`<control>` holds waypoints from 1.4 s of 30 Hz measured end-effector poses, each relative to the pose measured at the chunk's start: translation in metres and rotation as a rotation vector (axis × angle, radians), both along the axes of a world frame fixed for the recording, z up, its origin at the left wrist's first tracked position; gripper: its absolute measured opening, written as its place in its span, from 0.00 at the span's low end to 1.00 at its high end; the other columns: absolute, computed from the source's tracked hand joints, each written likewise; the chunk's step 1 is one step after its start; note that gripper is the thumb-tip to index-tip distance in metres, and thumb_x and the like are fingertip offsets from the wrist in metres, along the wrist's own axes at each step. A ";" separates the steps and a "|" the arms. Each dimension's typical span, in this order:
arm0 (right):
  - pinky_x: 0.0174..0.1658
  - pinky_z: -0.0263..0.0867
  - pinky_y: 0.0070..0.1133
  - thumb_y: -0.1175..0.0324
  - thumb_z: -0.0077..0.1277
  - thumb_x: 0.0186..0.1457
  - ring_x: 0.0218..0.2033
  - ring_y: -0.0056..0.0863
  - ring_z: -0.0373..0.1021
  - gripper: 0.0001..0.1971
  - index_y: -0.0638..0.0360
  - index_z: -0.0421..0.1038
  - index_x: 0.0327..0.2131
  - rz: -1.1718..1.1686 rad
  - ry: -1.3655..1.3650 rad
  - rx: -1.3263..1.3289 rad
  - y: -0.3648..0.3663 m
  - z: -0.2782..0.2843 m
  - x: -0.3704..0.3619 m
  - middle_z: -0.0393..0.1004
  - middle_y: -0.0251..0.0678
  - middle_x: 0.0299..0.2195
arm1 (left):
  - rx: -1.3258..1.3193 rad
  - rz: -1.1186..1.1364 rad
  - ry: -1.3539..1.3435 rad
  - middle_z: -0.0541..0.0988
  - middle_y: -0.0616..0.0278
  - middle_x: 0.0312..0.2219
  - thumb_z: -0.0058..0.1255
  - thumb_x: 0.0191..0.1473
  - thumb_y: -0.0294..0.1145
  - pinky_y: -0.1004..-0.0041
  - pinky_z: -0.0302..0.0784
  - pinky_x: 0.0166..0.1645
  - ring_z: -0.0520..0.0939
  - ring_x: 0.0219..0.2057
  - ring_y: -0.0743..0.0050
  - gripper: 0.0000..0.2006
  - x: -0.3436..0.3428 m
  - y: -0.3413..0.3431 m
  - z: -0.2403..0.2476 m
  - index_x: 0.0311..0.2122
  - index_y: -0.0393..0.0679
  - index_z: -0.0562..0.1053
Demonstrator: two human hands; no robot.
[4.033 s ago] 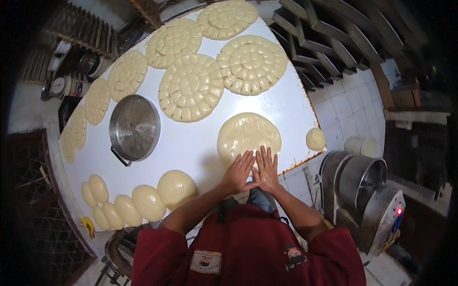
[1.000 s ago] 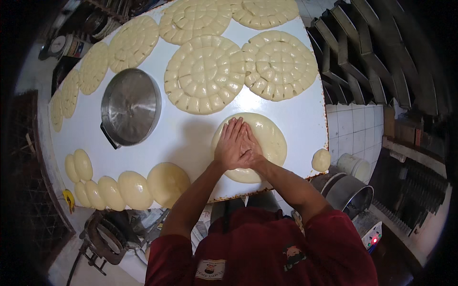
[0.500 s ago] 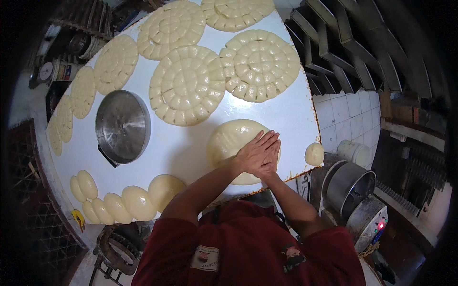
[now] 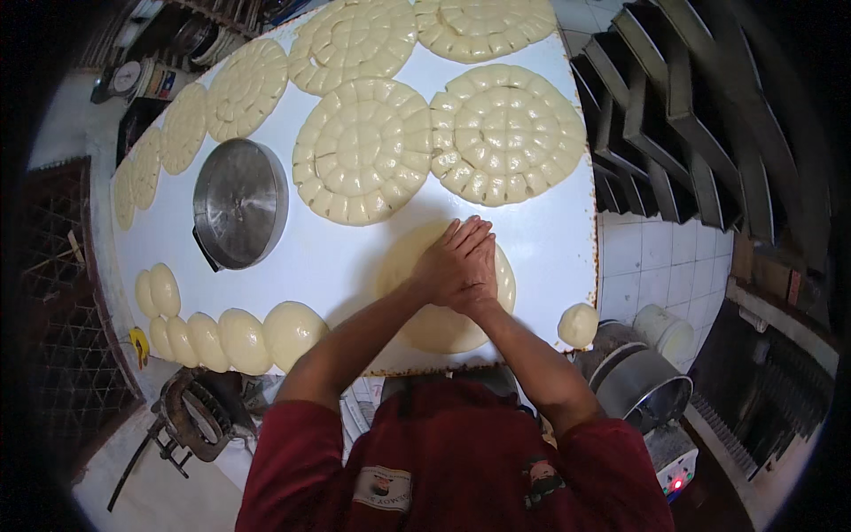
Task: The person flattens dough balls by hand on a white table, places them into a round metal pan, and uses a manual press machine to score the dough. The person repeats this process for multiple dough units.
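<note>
Near the front edge of the white table (image 4: 341,262) lies a smooth, flattened round of pale dough (image 4: 443,330). My left hand (image 4: 441,269) rests across my right hand (image 4: 480,282), and together they press down on the middle of it. The fingers of both are stretched out flat and grip nothing. Part of the right hand's fingers is covered by the left. Just beyond the round are two large scored dough discs, one to the left (image 4: 363,151) and one to the right (image 4: 508,133).
A round metal pan (image 4: 239,204) stands at left. Several dough balls (image 4: 244,340) line the front left edge; a small one (image 4: 578,325) sits at the right corner. More scored discs (image 4: 353,44) cover the far side. Dark metal racks (image 4: 660,115) rise beyond the right edge.
My view has shifted and turned slightly. My hands stay stacked on the dough round, their fingers pointing more directly away from me than before. Nothing has been picked up or let go.
</note>
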State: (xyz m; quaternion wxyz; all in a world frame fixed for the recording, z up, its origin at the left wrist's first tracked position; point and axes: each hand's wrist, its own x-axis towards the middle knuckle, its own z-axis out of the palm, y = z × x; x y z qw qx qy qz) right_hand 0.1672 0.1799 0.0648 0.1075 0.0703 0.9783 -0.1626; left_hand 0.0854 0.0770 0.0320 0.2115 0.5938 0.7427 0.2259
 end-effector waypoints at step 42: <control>0.79 0.32 0.54 0.47 0.49 0.60 0.78 0.63 0.37 0.48 0.70 0.48 0.75 0.261 0.044 0.033 -0.158 -0.037 -0.025 0.43 0.63 0.77 | 0.138 0.083 -0.103 0.49 0.32 0.76 0.51 0.64 0.62 0.33 0.33 0.78 0.41 0.78 0.24 0.50 -0.029 -0.189 -0.019 0.74 0.26 0.54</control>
